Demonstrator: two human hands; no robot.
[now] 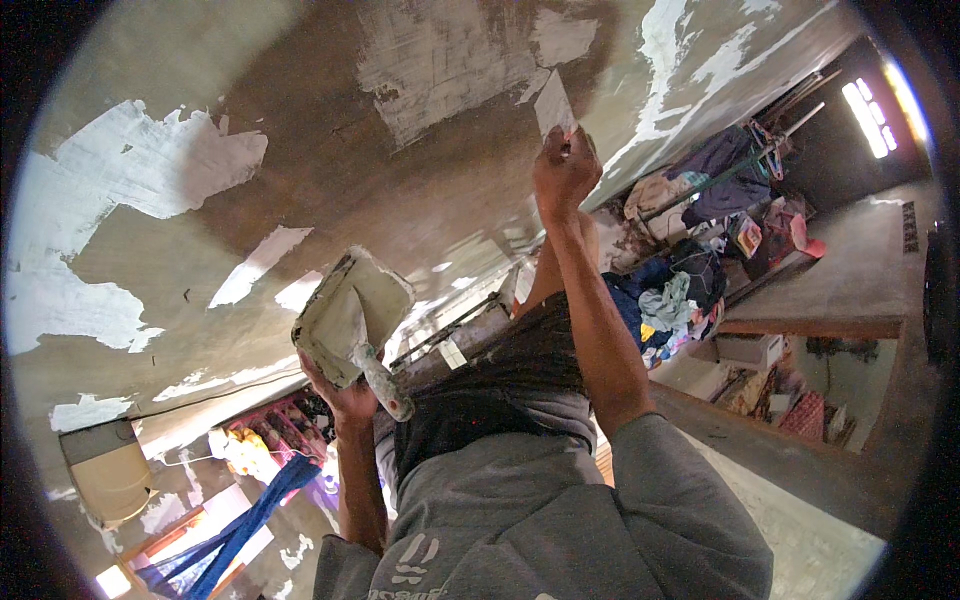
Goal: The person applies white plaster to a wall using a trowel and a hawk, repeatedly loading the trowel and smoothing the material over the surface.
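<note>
My right hand (565, 178) is raised to the wall, its fingers closed round a putty knife (554, 104). The knife's flat blade is at the lower edge of a thin white filler patch (440, 70). Lower and to the left, my left hand (345, 395) grips a square, filler-smeared tub (390, 282) from below, tilted so that its inside shows. A second putty knife or trowel rests in it, its speckled handle (383, 385) sticking out over the near rim. White material coats the inside of the tub.
The grey-brown wall (310, 190) carries several white patches. To the right, clothes (675, 290) are piled and hung by a rail with hangers (765, 150). Beyond lies a concrete ledge with an opening (800, 385). A blue cloth (230, 530) hangs at lower left.
</note>
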